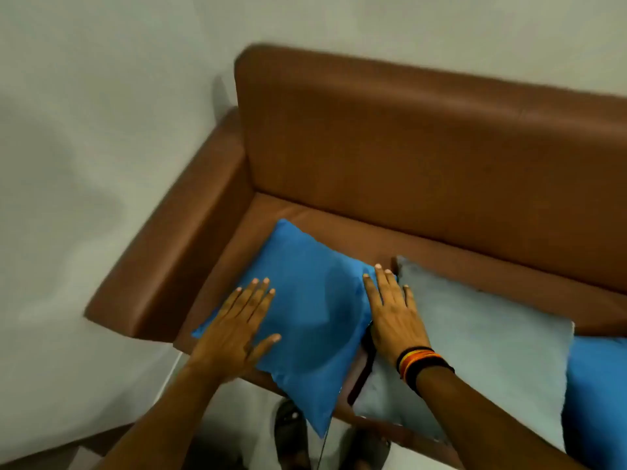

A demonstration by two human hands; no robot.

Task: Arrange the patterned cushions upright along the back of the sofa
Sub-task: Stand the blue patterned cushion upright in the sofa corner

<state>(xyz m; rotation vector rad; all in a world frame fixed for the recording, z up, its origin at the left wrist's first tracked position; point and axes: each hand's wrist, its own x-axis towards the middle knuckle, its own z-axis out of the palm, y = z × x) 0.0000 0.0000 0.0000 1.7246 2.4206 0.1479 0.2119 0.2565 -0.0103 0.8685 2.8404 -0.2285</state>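
brown sofa (424,157), blue cushion (305,313) flat under left hand (234,334), right hand (393,317)

Blue cushion (305,310) lies flat on brown sofa (424,147) seat, near left armrest. Left hand (237,330) flat on its left side, right hand (393,313) on its right edge, fingers spread. Grey cushion (485,351) just beside, also flat; 2nd blue cushion (597,395) at far right.

cushion (305,300) on sofa (407,147), second cushion (481,351) right
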